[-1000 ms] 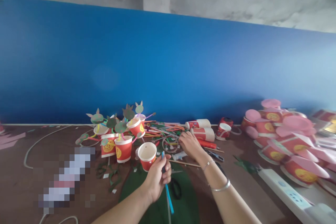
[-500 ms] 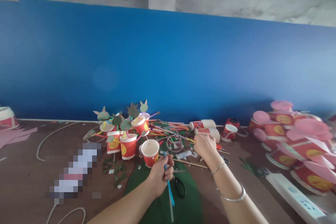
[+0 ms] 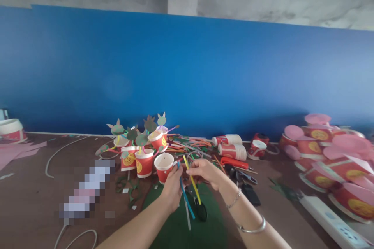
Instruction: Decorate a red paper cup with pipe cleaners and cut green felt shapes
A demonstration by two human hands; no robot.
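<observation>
Nearest you, what look like scissors, partly covered, lie on a sheet between your forearms. Your left hand and right hand are above it, strips in both. Just beyond your left hand stands a cup, with decorated cups to its left. Stacked cups lie farther right; a cup pile sits far right, beyond a power strip. Behind the table stands a partition.
</observation>
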